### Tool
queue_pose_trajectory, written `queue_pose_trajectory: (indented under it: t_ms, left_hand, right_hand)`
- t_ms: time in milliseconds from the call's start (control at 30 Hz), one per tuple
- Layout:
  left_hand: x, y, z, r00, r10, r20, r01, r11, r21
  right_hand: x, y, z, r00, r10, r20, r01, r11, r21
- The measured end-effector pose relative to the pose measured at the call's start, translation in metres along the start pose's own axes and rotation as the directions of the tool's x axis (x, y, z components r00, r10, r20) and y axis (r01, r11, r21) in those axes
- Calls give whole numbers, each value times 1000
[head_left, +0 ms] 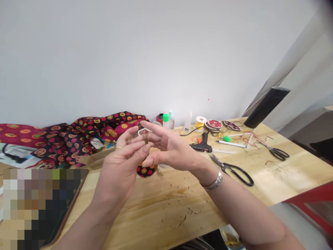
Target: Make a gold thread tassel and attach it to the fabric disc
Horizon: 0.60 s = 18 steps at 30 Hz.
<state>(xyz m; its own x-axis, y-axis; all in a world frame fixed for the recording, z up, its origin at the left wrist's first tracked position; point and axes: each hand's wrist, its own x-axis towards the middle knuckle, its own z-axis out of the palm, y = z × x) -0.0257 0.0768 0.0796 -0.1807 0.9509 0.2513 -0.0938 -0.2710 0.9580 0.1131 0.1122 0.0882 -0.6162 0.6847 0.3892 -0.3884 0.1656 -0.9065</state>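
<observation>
Pinching threads (146,137) in left hand (118,163), holding right hand (173,147) half-spread, probably keeping them gathered, short of back edge of table (140,208).

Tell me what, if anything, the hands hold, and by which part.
The left hand appears to pinch thin brownish threads; exactly where along them is hidden. Whether the right hand grips them too cannot be told.

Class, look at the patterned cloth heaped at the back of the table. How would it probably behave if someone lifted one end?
The cloth would likely hang limp, since it lies in soft, rumpled folds. Much of it might trail behind, as the heap stretches out sideways. It seems unlikely to roll, having no firm, round shape.
</observation>
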Motion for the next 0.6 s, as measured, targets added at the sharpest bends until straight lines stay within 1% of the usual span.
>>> queue_pose_trajectory:
  t_ms: [67,133,233,300,400,500,600]
  left_hand:
    - [8,6,3,1000,4,-9,-4,997,-75]
    - [13,11,6,999,11,-37,-16,990,-142]
    - [18,16,7,999,9,-46,-21,963,-267]
    - [18,20,7,999,2,-33,-13,938,-346]
    - [15,26,4,999,-35,-8,29,905,-424]
    - [7,30,0,997,-68,21,70,878,-473]
    - [-4,33,-5,996,-92,4,82,863,-499]
  right_hand:
    - [12,-3,0,997,55,62,-54,998,-14]
    - [21,-6,-2,994,87,66,-86,996,-27]
    - [30,-8,-11,994,97,58,-93,994,-62]
    - [33,-8,-20,996,74,52,-68,992,-103]
    - [37,-8,-34,999,46,23,-41,983,-181]
    - [39,-11,-46,998,65,17,-58,964,-261]
    - [40,-12,-55,998,51,30,-39,944,-327]
